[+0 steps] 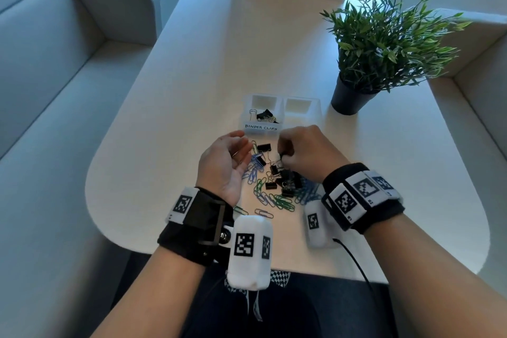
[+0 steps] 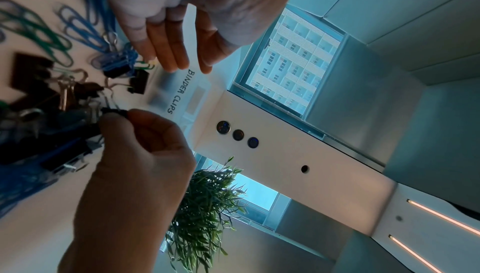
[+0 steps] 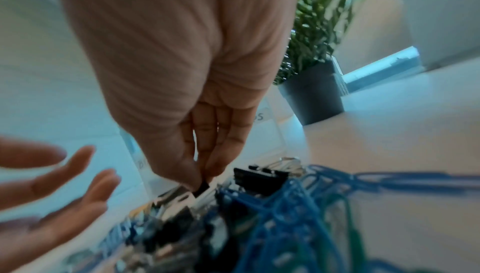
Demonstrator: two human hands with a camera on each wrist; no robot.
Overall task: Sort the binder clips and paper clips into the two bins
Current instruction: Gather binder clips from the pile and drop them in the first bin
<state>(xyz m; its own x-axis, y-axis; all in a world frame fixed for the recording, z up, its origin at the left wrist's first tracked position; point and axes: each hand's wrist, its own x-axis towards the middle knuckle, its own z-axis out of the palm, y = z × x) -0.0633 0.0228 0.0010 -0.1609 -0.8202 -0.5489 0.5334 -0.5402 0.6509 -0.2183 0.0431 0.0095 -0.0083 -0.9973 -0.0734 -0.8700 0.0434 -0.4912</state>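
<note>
Pinching binder clip (image 1: 282, 157) beside bin (image 1: 248, 129)

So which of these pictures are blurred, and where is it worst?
Head view: mostly sharp, the bin label readable. Left wrist view: the clip pile smeared, background sharp. Right wrist view: worst, left hand and paper clips blurred.

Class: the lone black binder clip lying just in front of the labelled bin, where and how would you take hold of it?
Probably pinch the binder clip across its black body's two flat faces, coming from above; its wire handles trail toward the pile, offering slimmer purchase.
</note>
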